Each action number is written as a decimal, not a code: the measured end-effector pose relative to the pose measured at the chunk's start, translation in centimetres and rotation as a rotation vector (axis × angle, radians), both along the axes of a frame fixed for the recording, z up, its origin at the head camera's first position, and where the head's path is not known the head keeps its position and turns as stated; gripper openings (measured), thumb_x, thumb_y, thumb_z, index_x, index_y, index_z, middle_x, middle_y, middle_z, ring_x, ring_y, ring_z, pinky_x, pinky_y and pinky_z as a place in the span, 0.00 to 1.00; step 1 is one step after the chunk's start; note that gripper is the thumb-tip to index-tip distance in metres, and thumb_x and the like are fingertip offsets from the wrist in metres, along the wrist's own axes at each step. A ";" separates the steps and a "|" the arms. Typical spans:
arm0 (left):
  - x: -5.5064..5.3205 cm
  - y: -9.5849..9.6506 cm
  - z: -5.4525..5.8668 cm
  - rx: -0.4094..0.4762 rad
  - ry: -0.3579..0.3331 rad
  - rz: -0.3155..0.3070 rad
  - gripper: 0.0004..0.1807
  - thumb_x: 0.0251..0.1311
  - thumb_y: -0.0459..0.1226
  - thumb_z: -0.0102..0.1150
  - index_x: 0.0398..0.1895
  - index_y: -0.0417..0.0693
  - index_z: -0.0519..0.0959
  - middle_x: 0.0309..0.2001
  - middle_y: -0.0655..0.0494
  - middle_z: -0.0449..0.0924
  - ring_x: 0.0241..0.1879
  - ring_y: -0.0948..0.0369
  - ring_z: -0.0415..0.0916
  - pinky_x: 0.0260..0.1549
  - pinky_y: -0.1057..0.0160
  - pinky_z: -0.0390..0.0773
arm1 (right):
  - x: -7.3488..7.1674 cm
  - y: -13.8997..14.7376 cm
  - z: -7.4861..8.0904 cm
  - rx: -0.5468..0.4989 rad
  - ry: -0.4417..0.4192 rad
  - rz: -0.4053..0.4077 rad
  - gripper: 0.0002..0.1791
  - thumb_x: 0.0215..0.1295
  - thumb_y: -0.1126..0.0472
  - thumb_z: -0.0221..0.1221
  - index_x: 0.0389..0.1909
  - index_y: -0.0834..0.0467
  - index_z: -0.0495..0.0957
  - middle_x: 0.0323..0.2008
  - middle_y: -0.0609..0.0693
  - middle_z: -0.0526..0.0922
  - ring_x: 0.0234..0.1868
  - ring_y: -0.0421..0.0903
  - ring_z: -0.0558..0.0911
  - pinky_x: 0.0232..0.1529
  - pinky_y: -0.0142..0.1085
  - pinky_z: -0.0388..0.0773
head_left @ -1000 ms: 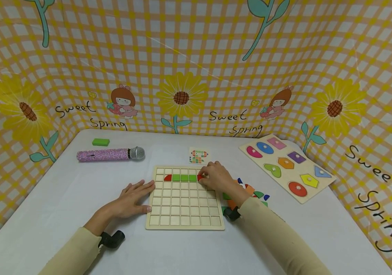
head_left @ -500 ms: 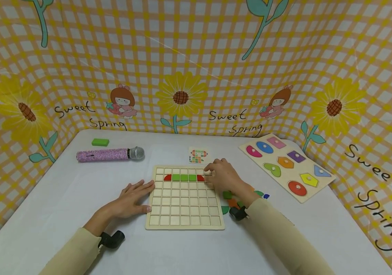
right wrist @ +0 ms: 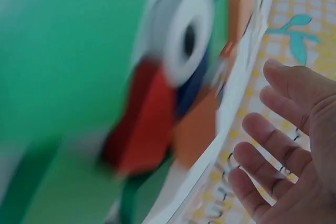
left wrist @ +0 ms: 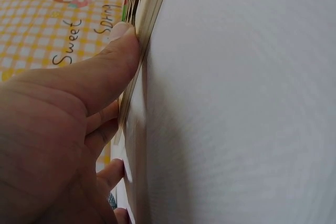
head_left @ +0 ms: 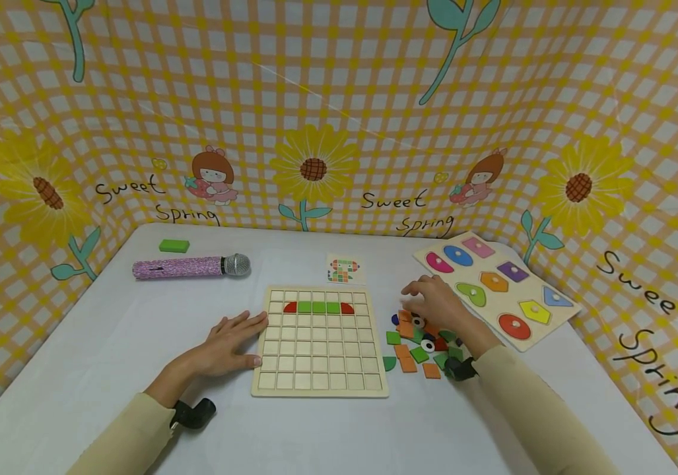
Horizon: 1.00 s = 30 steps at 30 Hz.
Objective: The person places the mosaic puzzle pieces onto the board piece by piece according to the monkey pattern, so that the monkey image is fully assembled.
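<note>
A wooden grid board (head_left: 321, 363) lies flat in the middle of the table. One of its upper rows holds several green squares (head_left: 319, 307) in line, with a red curved piece (head_left: 291, 307) at the left end and another red piece (head_left: 346, 308) at the right end. My left hand (head_left: 226, 346) rests against the board's left edge, thumb and fingertips touching it, as the left wrist view also shows. Above a heap of loose coloured pieces (head_left: 406, 364) hovers my right hand (head_left: 436, 303). In the right wrist view its fingers are loosely spread, holding nothing.
A small pattern card (head_left: 346, 269) lies behind the board. At the back left are a glittery pink microphone (head_left: 181, 267) and a green block (head_left: 174, 246). A knobbed shape puzzle (head_left: 487, 300) lies on the right, beyond the heap. Patterned cloth surrounds the table.
My right hand has let go of the red piece at the row's right end and moved right, over the loose pieces. My left hand has stayed at the board's edge.
</note>
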<state>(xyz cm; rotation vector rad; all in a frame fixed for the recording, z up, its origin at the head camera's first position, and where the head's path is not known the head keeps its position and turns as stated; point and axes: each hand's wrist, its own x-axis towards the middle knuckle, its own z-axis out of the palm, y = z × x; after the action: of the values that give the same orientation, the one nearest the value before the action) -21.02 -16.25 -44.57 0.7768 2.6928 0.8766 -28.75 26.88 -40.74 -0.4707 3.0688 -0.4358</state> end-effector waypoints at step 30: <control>0.0 0.0 0.0 -0.003 0.010 -0.003 0.40 0.59 0.45 0.60 0.72 0.44 0.56 0.74 0.46 0.51 0.74 0.40 0.40 0.67 0.33 0.34 | 0.1 3.1 -0.7 0.106 -0.075 0.065 0.13 0.58 0.54 0.63 0.44 0.49 0.84 0.42 0.52 0.81 0.47 0.52 0.73 0.48 0.49 0.75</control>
<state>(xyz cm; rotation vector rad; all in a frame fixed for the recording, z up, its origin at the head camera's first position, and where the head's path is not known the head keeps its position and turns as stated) -21.03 -16.23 -44.56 0.7870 2.7004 0.8706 -28.66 30.02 -41.41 -0.5361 2.9758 -0.2806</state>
